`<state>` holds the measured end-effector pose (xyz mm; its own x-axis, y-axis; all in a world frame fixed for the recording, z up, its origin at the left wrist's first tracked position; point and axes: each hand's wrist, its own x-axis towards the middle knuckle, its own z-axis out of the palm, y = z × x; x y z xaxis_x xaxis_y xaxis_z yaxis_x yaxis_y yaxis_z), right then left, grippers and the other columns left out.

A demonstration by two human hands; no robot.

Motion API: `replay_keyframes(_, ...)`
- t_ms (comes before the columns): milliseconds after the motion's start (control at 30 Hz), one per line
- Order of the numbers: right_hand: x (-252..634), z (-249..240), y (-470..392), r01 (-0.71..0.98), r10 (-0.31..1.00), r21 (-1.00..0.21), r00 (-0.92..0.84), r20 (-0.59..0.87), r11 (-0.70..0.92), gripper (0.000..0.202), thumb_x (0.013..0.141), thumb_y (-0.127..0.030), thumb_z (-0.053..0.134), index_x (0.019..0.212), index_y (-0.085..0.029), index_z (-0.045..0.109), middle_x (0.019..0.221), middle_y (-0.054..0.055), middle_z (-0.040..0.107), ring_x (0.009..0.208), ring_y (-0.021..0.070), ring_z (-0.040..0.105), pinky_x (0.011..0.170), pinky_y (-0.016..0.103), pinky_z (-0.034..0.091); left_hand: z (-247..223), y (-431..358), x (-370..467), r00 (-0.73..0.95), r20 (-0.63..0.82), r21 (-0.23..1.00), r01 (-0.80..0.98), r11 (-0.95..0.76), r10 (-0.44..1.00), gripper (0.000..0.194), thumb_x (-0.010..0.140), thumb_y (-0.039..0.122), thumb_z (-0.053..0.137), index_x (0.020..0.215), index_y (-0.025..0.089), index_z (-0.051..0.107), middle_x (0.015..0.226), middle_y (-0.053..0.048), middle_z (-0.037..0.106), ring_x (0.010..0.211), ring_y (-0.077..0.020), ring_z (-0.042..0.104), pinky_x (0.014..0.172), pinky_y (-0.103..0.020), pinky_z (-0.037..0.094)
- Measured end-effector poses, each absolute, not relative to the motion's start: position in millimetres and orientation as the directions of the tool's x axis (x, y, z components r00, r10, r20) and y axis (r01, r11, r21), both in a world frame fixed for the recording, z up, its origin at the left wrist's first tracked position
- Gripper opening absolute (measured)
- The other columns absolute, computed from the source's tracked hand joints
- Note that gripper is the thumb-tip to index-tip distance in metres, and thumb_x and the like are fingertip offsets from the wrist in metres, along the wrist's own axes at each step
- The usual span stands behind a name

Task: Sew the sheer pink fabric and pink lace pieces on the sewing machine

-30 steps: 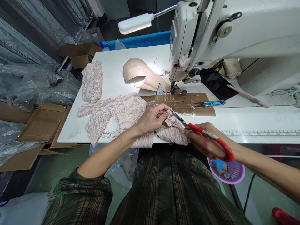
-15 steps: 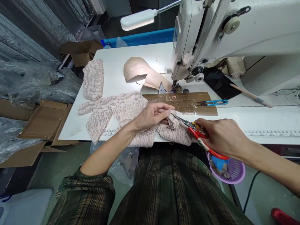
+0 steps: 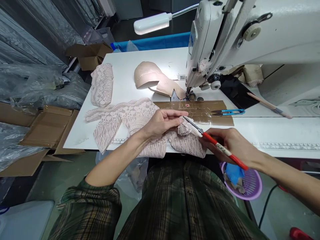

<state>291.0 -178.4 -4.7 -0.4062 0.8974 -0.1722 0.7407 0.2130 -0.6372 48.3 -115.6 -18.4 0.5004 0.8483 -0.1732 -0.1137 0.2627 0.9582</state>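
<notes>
My left hand [image 3: 165, 124] pinches the edge of a pale pink lace piece [image 3: 140, 115] lying near the front of the white table. Red-handled scissors [image 3: 216, 143] are gripped in my right hand [image 3: 227, 145]. Their blades look closed, and the tips reach the gathered lace beside my left fingertips. Part of the lace is hidden under my left wrist. Behind my hands lies a brown taped board [image 3: 172, 106], with blue thread snips [image 3: 228, 112] on its right end.
A white sewing machine [image 3: 205, 43] stands at the right, its needle above a beige moulded piece [image 3: 150, 75]. Rolled lace [image 3: 102, 85] lies at the table's left. Cardboard boxes [image 3: 47, 128] are on the left; a purple basket [image 3: 255, 185] is below the front edge.
The scissors have turned in my right hand, so one handle lies over the other and the blades look closed. My left hand keeps its pinch on the lace. The view has shifted slightly.
</notes>
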Motion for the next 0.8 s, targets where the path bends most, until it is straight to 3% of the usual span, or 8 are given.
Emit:
replay_keyframes(100, 286, -7, -180, 0.623, 0.883, -0.780, -0.396, -0.251, 0.057, 0.034, 0.089, -0.049, 0.055, 0.073, -0.020, 0.057, 0.059, -0.002, 0.049, 0.053, 0.0119, 0.037, 0.047, 0.026, 0.031, -19, -115, 48, 0.501, -0.211, 0.948, -0.106, 0.302, 0.839, 0.035, 0.079, 0.023, 0.080, 0.111, 0.010, 0.075, 0.075, -0.004, 0.073, 0.057, -0.0053, 0.058, 0.051, -0.016, 0.046)
replay_keyframes(167, 283, -7, -181, 0.587, 0.882, -0.809, -0.388, -0.268, 0.012, 0.038, 0.089, -0.054, 0.057, 0.070, -0.021, 0.053, 0.058, -0.003, 0.046, 0.053, 0.0115, 0.037, 0.047, 0.026, 0.031, -17, -115, 48, 0.520, -0.206, 0.947, -0.108, 0.303, 0.829, 0.036, 0.081, 0.022, 0.079, 0.113, 0.009, 0.074, 0.074, -0.004, 0.072, 0.059, -0.0056, 0.059, 0.053, -0.016, 0.046)
replay_keyframes(333, 282, -5, -183, 0.619, 0.884, -0.785, -0.377, -0.276, 0.019, 0.039, 0.088, -0.055, 0.057, 0.070, -0.021, 0.053, 0.059, -0.003, 0.047, 0.053, 0.0117, 0.038, 0.048, 0.027, 0.033, -16, -115, 46, 0.565, -0.168, 0.974, -0.030, 0.224, 0.808, 0.029, 0.084, 0.027, 0.076, 0.106, 0.008, 0.073, 0.086, -0.008, 0.074, 0.072, -0.0094, 0.065, 0.065, -0.019, 0.053)
replay_keyframes(500, 285, -3, -181, 0.687, 0.882, -0.724, -0.377, -0.282, 0.062, 0.035, 0.089, -0.052, 0.053, 0.072, -0.022, 0.054, 0.056, -0.002, 0.047, 0.050, 0.0128, 0.037, 0.047, 0.028, 0.030, -21, -115, 45, 0.570, -0.042, 0.994, 0.107, -0.023, 0.820, 0.025, 0.090, 0.033, 0.068, 0.098, 0.010, 0.070, 0.083, -0.005, 0.069, 0.069, -0.0089, 0.060, 0.059, -0.018, 0.047)
replay_keyframes(567, 288, 0, -180, 0.773, 0.890, -0.618, -0.374, -0.260, 0.144, 0.028, 0.091, -0.045, 0.049, 0.081, -0.021, 0.059, 0.055, -0.002, 0.050, 0.049, 0.0145, 0.041, 0.049, 0.029, 0.031, -22, -115, 45, 0.570, 0.000, 0.986, 0.139, -0.096, 0.822, 0.024, 0.091, 0.033, 0.065, 0.096, 0.010, 0.069, 0.081, -0.005, 0.067, 0.068, -0.0096, 0.058, 0.058, -0.019, 0.045)
replay_keyframes(667, 294, 5, -179, 0.897, 0.910, -0.290, -0.387, -0.149, 0.334, 0.026, 0.092, -0.034, 0.044, 0.098, -0.020, 0.065, 0.056, 0.002, 0.058, 0.049, 0.0201, 0.052, 0.053, 0.032, 0.030, -21, -115, 45, 0.586, 0.008, 0.973, 0.181, -0.140, 0.810, 0.024, 0.094, 0.033, 0.060, 0.097, 0.010, 0.068, 0.081, -0.006, 0.067, 0.066, -0.0103, 0.057, 0.057, -0.021, 0.044)
replay_keyframes(733, 297, 7, -178, 0.908, 0.901, -0.079, -0.419, -0.115, 0.412, 0.029, 0.089, -0.033, 0.044, 0.103, -0.019, 0.065, 0.059, 0.006, 0.063, 0.052, 0.0258, 0.059, 0.053, 0.033, 0.027, -21, -115, 45, 0.593, -0.001, 0.967, 0.206, -0.150, 0.805, 0.026, 0.094, 0.033, 0.059, 0.100, 0.010, 0.068, 0.082, -0.006, 0.067, 0.066, -0.0103, 0.057, 0.057, -0.021, 0.043)
replay_keyframes(800, 298, 9, -177, 0.892, 0.888, 0.038, -0.442, -0.127, 0.450, 0.031, 0.088, -0.036, 0.046, 0.103, -0.018, 0.065, 0.064, 0.010, 0.067, 0.055, 0.0296, 0.062, 0.052, 0.034, 0.022, -21, -115, 45, 0.601, -0.014, 0.966, 0.216, -0.145, 0.799, 0.027, 0.095, 0.033, 0.059, 0.104, 0.009, 0.068, 0.084, -0.006, 0.067, 0.068, -0.0102, 0.057, 0.058, -0.020, 0.043)
